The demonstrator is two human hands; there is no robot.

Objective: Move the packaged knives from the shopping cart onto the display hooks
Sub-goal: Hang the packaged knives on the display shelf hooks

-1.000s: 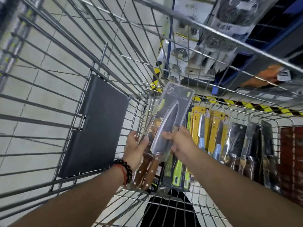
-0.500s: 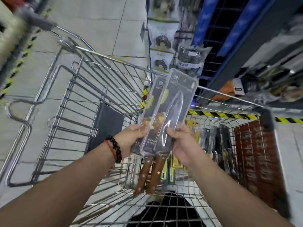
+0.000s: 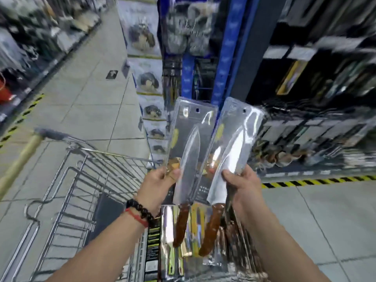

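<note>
Packs (image 3: 215, 159) now parted, hooks blurred

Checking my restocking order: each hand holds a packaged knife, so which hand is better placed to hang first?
Probably the right hand: its clear-packaged wooden-handled knife is tilted toward the blurred dark display rack on the right. The left hand and its pack sit farther away.

You have 1 view only, from the camera on your head, looking forward and down along your forearms. Your hands (image 3: 160, 185) sit close, near the middle of the frame, the shopping cart (image 3: 85, 180) lies below at left, and blurred shelves (image 3: 305, 127) rise ahead at right beside the aisle floor (image 3: 85, 92).
</note>
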